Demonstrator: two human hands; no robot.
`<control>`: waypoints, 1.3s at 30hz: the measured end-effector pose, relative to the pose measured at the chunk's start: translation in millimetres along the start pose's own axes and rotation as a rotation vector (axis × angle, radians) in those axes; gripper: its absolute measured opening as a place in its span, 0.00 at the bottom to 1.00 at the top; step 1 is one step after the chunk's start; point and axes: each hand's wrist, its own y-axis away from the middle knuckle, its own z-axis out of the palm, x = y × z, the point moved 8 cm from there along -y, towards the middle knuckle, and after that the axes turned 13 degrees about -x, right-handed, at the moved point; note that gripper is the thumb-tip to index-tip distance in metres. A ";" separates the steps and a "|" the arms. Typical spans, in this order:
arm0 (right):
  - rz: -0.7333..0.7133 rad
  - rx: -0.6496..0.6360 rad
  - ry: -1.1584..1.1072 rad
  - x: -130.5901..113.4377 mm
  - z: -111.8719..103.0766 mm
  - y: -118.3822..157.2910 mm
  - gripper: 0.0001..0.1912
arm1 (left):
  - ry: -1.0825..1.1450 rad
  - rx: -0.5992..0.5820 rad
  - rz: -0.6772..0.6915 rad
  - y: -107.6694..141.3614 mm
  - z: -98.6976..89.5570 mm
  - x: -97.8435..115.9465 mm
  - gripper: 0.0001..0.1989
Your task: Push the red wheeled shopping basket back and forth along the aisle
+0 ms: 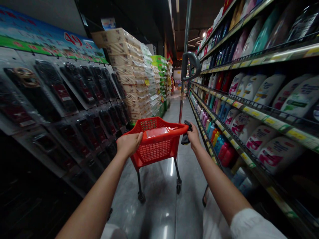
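Left hand and right hand, fingers curled onto red cart; white bottles on shelves

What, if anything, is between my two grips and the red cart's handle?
Nothing visible at your left grip, which is on the handle. At your right grip, a dark item sits by the handle's right end and may be in between; I can't tell what it is.

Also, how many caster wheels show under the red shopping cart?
2: left caster and right caster, beneath the shopping cart; others may be hidden.
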 end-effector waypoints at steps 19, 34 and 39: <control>-0.358 -0.063 0.412 -59.9 85.8 114.1 0.41 | 0.190 -0.097 0.270 14.9 -2.6 35.0 0.28; -0.382 -0.124 0.364 -72.2 105.8 138.1 0.39 | 1.035 -0.233 0.425 2.4 27.2 12.4 0.38; -0.296 0.059 0.263 -71.7 93.6 133.9 0.38 | 1.180 -0.283 0.516 3.6 27.0 30.9 0.40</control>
